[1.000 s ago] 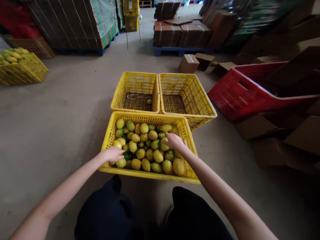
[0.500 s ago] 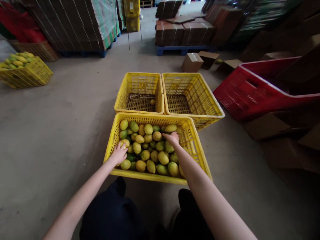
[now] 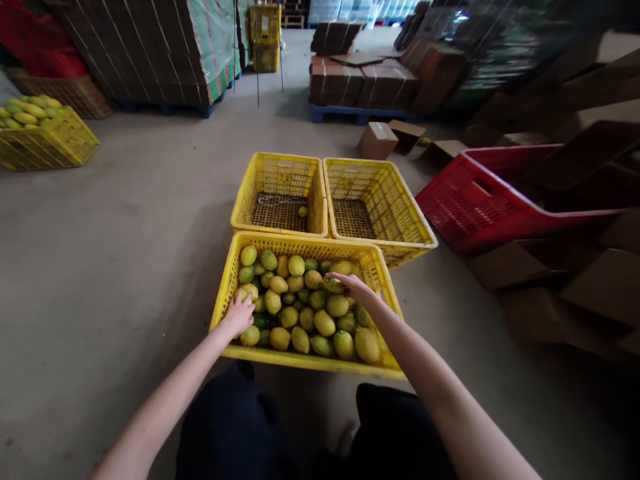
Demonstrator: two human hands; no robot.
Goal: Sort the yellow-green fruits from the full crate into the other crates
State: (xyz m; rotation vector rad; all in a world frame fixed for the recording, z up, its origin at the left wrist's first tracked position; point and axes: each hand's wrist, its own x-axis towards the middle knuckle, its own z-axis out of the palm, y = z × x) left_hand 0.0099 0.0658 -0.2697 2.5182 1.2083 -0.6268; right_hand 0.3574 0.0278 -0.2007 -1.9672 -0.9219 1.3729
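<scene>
A yellow plastic crate (image 3: 320, 363) in front of me holds many yellow and green lemons (image 3: 325, 323). At its left end my left hand (image 3: 240, 313) lies palm down with fingers apart, their tips touching a yellow lemon (image 3: 247, 291). Toward the right end, my right hand (image 3: 356, 287) reaches over the far rows. Its fingers curve over a greenish lemon (image 3: 333, 285), with the thumb and palm hidden from me. Beside the right forearm a larger yellow lemon (image 3: 368, 345) rests in the near corner.
Behind the crate stand two more yellow crates; the left crate (image 3: 280, 231) contains one lemon and some string, the right crate (image 3: 407, 241) shows its bare grid bottom. A red crate (image 3: 465, 200) and cardboard boxes (image 3: 535, 313) crowd the right. Another lemon crate (image 3: 55, 147) is far left.
My right hand has turned, and its fingers now extend left over a greenish lemon. A large lemon near the right corner has come into fuller view. My left hand stays nearly still.
</scene>
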